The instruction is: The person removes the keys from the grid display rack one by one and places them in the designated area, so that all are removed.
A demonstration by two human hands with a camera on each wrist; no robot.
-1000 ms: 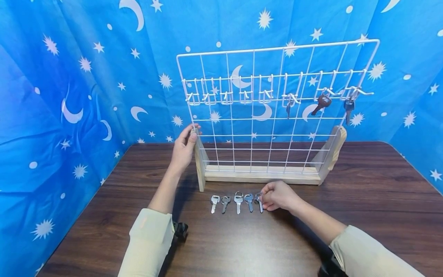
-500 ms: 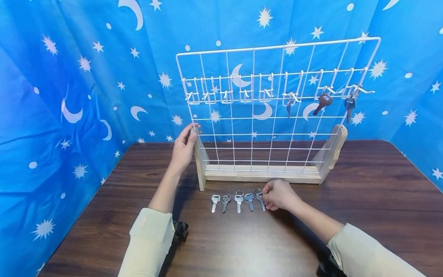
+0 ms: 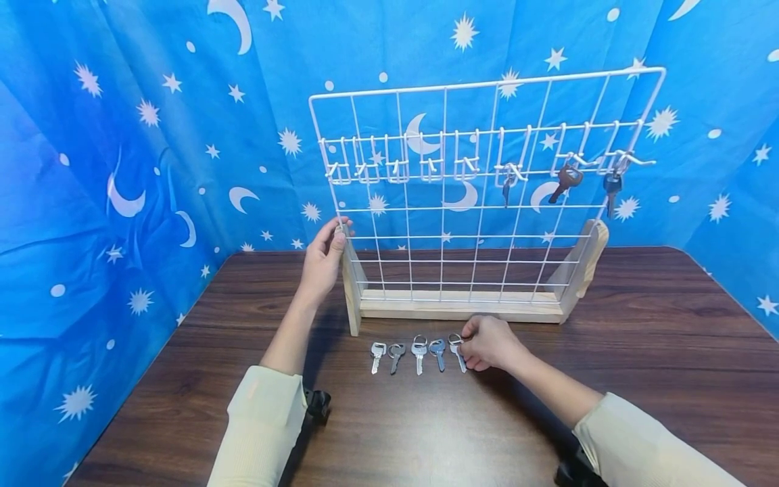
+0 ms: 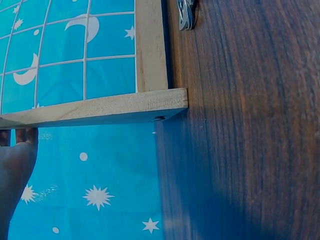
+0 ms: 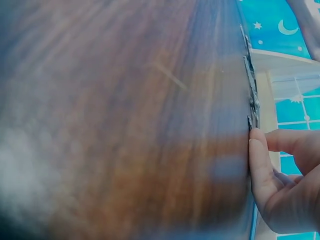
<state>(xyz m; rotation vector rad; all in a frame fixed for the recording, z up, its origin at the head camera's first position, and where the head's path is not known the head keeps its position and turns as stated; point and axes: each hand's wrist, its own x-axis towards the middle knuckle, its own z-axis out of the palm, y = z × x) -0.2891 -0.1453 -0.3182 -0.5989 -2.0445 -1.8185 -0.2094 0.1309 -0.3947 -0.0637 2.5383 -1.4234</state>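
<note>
My left hand point(image 3: 322, 260) grips the upper end of the wooden side post point(image 3: 351, 291) of a white wire grid rack point(image 3: 444, 237). On the table before the rack lies a row of several keys, among them a silver key with a ring point(image 3: 419, 352) and a bluish key point(image 3: 438, 353). At the row's right end my right hand point(image 3: 491, 343) pinches a key point(image 3: 456, 348) between thumb and fingertips, low over the tabletop. Part of that key is hidden behind the fingers. In the right wrist view the thumb and index finger point(image 5: 280, 142) meet at the row's end.
White hooks point(image 3: 432, 166) line the rack's upper part. Three keys hang at its right, including a brown key point(image 3: 569, 181) and a dark key point(image 3: 613, 189). A wooden base bar point(image 3: 462, 310) joins the posts. Behind the brown table point(image 3: 395, 433) hangs a blue star-patterned cloth point(image 3: 182, 135).
The key at the right end of the row has shifted slightly and turned in my right hand, so its ring shows more. My left hand has stayed on the post.
</note>
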